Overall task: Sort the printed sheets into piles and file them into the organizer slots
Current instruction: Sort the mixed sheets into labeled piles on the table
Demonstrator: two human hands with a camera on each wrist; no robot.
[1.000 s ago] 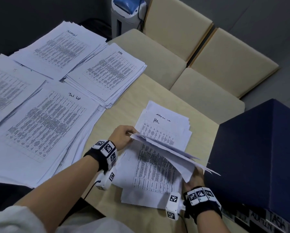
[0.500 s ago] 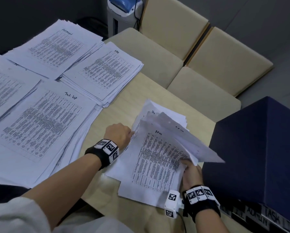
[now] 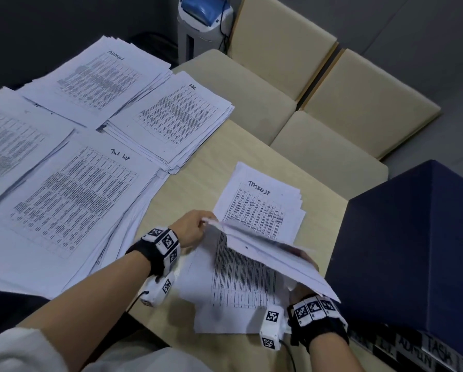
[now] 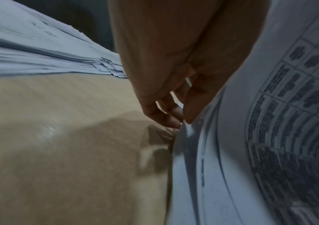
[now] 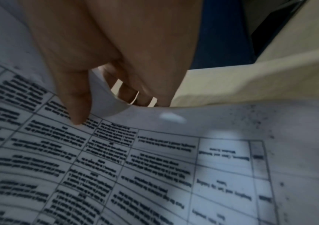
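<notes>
Hands, left (image 3: 191, 229) and right (image 3: 302, 289), pinch lifted sheets (image 3: 268, 255) above a page (image 3: 262, 208) handwritten "TASKLIST".

Lifted printed sheets (image 3: 273, 253) tilted above loose pile (image 3: 241, 280); organizer (image 3: 413, 259) right.

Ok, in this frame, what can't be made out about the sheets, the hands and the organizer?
- Lifted sheets: heading unreadable; head view sees them edge-on and blurred.
- Right hand: mostly hidden under those sheets in head view.
- Left hand: fingertips hidden behind the paper edge in head view.
- Organizer: slots unseen; only its dark outside shows, and its labels are cut by the frame edge.
- Table text: too blurred in both wrist views.
</notes>
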